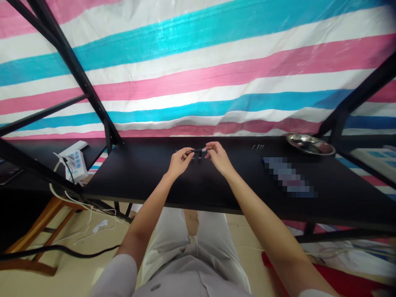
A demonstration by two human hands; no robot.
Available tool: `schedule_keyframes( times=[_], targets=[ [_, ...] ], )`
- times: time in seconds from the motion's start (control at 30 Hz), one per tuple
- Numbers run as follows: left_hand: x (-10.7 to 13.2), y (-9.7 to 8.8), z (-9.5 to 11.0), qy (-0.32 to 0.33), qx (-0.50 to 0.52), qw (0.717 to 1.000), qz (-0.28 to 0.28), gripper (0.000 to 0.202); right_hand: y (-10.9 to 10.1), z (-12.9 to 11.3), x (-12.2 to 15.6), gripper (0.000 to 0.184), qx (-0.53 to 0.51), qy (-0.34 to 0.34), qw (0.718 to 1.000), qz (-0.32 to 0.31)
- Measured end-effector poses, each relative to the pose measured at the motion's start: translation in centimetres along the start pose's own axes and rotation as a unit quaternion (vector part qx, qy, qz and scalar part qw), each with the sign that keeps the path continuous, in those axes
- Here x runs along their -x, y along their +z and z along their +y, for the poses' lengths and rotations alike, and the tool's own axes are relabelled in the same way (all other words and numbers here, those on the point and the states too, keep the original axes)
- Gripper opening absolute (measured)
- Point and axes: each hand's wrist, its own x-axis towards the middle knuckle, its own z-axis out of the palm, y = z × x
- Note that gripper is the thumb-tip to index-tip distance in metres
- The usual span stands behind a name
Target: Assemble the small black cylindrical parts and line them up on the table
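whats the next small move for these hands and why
Perhaps the bare left hand should steady the slim black-and-silver object while the right hand turns its silver end, since the hands pinch it from opposite sides over the flat black tabletop, the silver nearer the right. Whether its parts are joined is too small to tell.

Slim dark piece (197, 151) too small for identification, partly behind the fingers (213, 144).

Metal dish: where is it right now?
In the head view, the dish sits at the right end of the table's far edge, right of the small metal pieces.
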Motion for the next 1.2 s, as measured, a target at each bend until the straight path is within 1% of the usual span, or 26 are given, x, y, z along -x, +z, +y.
schedule_keyframes(
  times=[0.03,0.1,0.17,0.23,0.37,0.47,0.53,0.6,0.67,0.77,0.83,0.9,1.0,1.2],
  targets=[
    [0.0,0.1,0.0,0.000,0.002,1.000,0.000,0.021,0.1,-0.1,0.1,0.029,-0.039,0.034,0.999,-0.013],
    [0.1,0.3,0.0,0.002,0.003,1.000,-0.001,0.021,0.3,-0.6,0.3,0.041,-0.084,0.067,0.993,-0.051],
    [0.1,0.4,0.0,0.003,0.005,1.000,-0.004,0.021,0.4,-1.3,0.5,0.049,-0.097,0.067,0.990,-0.076],
    [0.1,0.5,0.1,0.002,0.013,1.000,-0.005,0.021,0.5,-2.0,0.7,0.052,-0.110,0.059,0.989,-0.079],
    [0.1,0.6,0.5,-0.011,0.041,0.999,-0.003,0.019,0.6,-2.3,0.8,0.053,-0.120,0.042,0.990,-0.069],
    [0.1,0.4,0.5,-0.047,0.093,0.995,0.001,0.019,0.2,-1.7,0.7,0.052,-0.099,0.023,0.993,-0.057],
    [0.1,0.0,0.1,-0.072,0.129,0.989,0.021,0.020,-0.4,-1.2,0.5,0.051,-0.094,0.019,0.995,-0.022],
    [0.2,-0.3,-0.5,-0.094,0.137,0.985,0.035,0.019,-1.1,-1.0,0.3,0.050,-0.090,0.012,0.996,0.021],
    [0.3,-0.3,-0.9,-0.112,0.124,0.986,0.017,0.017,-1.6,-0.9,0.2,0.047,-0.074,-0.008,0.997,0.036],
    [0.4,0.3,-1.1,-0.120,0.116,0.985,-0.032,0.018,-1.4,-0.8,0.3,0.041,-0.034,-0.053,0.998,0.006],
    [0.4,0.8,-0.9,-0.111,0.127,0.985,-0.047,0.020,-0.9,-0.5,0.5,0.039,-0.013,-0.077,0.997,-0.023],
    [0.3,1.1,-0.6,-0.100,0.141,0.984,-0.049,0.021,-0.5,-0.1,0.7,0.036,-0.003,-0.086,0.995,-0.054],
    [0.2,1.2,-0.4,-0.091,0.152,0.983,-0.048,0.023,-0.4,0.5,1.0,0.032,0.007,-0.083,0.993,-0.086],
    [0.2,1.6,-0.7,-0.086,0.167,0.980,-0.060,0.021,-0.9,0.4,1.2,0.029,0.048,-0.106,0.989,-0.094]
  ],
)
